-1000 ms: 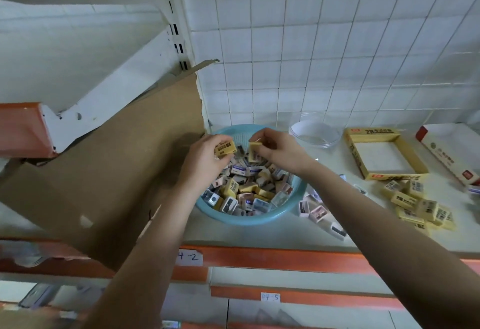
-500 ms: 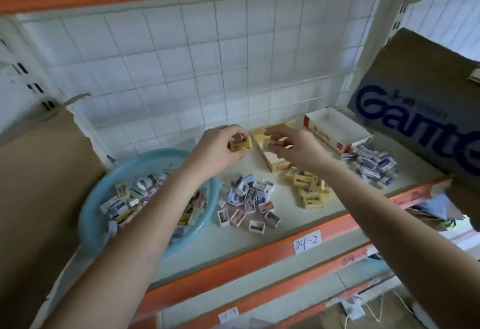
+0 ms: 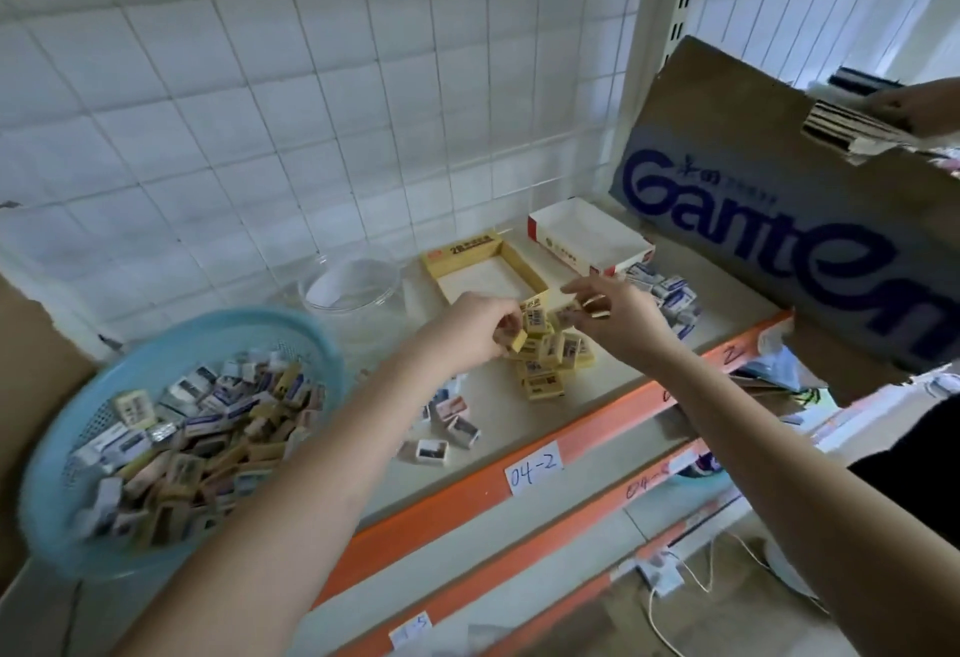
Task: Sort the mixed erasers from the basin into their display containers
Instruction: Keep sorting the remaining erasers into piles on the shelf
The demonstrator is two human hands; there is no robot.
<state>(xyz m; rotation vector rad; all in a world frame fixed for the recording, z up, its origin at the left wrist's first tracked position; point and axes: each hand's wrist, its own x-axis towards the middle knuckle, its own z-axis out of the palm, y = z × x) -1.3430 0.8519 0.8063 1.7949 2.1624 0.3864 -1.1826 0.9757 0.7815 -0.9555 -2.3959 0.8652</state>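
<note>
Yellow is the kind I am handling now. A second ago both hands were down in the blue basin (image 3: 260, 325), each lifting a yellow piece out of the mix; now they have swung right along the shelf (image 3: 493, 412) and hang over the yellow pile (image 3: 545, 370), which lies just in front of the yellow display box (image 3: 457, 255).

My left hand (image 3: 480, 329) is curled round a yellow eraser (image 3: 535, 320), fingertips closed on it just above the pile. My right hand (image 3: 621, 326) pinches a second yellow eraser (image 3: 595, 307) between thumb and forefinger, the other fingers fanned loose, though blur makes that piece hard to read; neither piece is let go yet.

For the task, two more yellow ones have left the basin and reached their own group; the yellow display box shows only its white floor, so I judge that I am grouping by kind first and boxing later.

The mixed erasers (image 3: 208, 428) lie deep in the basin, so most of the sorting remains. A blue-and-white pile (image 3: 670, 298) lies beside the red-and-white box (image 3: 566, 254), and white picture-sleeved erasers (image 3: 449, 428) lie between the basin and the yellow pile, partly behind my left forearm.
</note>
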